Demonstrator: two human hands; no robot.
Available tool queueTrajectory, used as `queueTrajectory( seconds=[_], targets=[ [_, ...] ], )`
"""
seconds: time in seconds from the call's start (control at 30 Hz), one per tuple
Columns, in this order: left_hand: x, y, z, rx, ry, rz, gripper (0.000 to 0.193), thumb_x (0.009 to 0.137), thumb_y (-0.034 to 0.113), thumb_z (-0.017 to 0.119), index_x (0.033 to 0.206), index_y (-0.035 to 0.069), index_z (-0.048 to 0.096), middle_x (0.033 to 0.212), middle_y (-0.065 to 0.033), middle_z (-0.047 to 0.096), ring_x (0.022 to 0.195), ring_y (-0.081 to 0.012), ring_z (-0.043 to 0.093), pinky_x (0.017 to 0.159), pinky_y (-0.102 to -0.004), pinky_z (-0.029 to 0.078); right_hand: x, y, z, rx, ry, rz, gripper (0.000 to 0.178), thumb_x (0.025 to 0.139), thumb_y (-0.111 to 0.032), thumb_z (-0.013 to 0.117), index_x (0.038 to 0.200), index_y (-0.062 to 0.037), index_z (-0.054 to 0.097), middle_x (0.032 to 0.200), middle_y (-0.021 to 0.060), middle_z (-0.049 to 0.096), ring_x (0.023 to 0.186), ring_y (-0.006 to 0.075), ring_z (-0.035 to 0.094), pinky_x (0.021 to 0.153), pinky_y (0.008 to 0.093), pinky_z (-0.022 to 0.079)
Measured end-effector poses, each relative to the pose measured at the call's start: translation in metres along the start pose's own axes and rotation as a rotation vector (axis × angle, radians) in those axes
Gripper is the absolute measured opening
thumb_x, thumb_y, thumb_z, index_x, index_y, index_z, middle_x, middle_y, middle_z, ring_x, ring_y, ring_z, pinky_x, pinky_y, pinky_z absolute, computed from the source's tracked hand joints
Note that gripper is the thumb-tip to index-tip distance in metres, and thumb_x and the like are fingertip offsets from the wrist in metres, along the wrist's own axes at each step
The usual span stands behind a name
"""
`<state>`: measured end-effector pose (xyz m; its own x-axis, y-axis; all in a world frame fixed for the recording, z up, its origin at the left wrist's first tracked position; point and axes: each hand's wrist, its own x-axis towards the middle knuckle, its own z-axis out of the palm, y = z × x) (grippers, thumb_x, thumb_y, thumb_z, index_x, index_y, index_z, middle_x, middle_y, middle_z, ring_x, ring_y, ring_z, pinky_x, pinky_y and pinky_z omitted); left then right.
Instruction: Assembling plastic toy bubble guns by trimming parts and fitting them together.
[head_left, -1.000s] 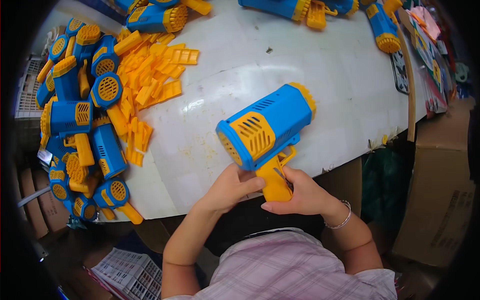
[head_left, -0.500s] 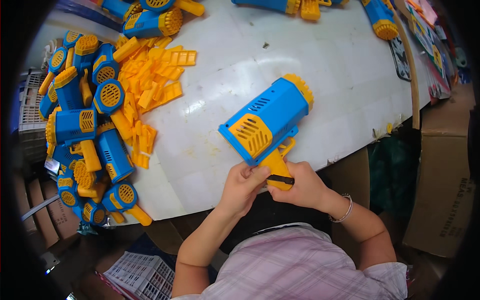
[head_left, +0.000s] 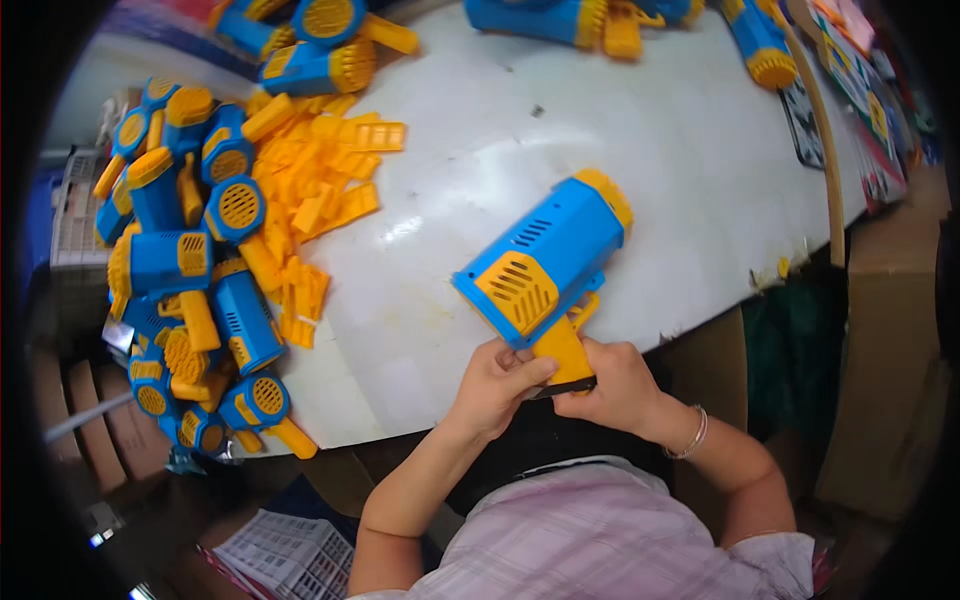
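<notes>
Gripping with the left hand and the right hand together, both closed about the yellow handle of a blue-and-yellow toy blaster, held over the near edge of the white table. Pinching the handle's lower left side with the left thumb; wrapping its right side with the right hand, fingertips mostly hidden, so impossible to tell how firmly. Compared with a second ago, tipped so as to hide its rear grille and to bring a dark strip into view at the handle's foot; impossible to tell a separate part from a shadowed opening there. Judging by this, busy with the handle's foot rather than with the barrel, pointed toward the table's far right. Reaching up from below the table's near edge with both forearms, elbows spread, wrists turned inward, hands nearly meeting; wearing a bracelet on the right wrist. Left untouched: on the table's left side, heaped blasters beside loose yellow pieces; by its right edge, a dark phone-like slab.
</notes>
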<state>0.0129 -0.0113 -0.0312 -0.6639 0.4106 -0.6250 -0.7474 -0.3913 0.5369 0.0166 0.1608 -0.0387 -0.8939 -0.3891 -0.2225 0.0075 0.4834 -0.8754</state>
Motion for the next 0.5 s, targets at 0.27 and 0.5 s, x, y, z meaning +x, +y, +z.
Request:
queueTrajectory(
  seconds=[0.27, 0.5],
  targets=[
    [-0.004, 0.023, -0.014, -0.01, -0.126, 0.311, 0.04, 0.079, 0.006, 0.059, 0.115, -0.004, 0.046, 0.11, -0.014, 0.055, 0.102, -0.0217, 0.054, 0.09, -0.0337, 0.041, -0.003, -0.01, -0.01, 0.37, 0.042, 0.177, 0.025, 0.071, -0.012, 0.064, 0.092, -0.0004, 0.056, 0.059, -0.0039, 0.047, 0.052, 0.0043, 0.044, 0.048, 0.0206, 0.036],
    [-0.09, 0.187, -0.092, 1.176, 1.29, 1.519, 0.021, 0.085, 0.007, 0.053, 0.105, 0.001, 0.054, 0.087, -0.0049, 0.055, 0.081, -0.013, 0.054, 0.069, -0.0257, 0.044, 0.004, -0.002, -0.041, 0.593, 0.164, 0.306, 0.014, 0.084, -0.015, 0.048, 0.087, -0.0024, 0.053, 0.055, -0.0057, 0.038, 0.046, 0.0022, 0.032, 0.043, 0.0187, 0.025]
  ],
)
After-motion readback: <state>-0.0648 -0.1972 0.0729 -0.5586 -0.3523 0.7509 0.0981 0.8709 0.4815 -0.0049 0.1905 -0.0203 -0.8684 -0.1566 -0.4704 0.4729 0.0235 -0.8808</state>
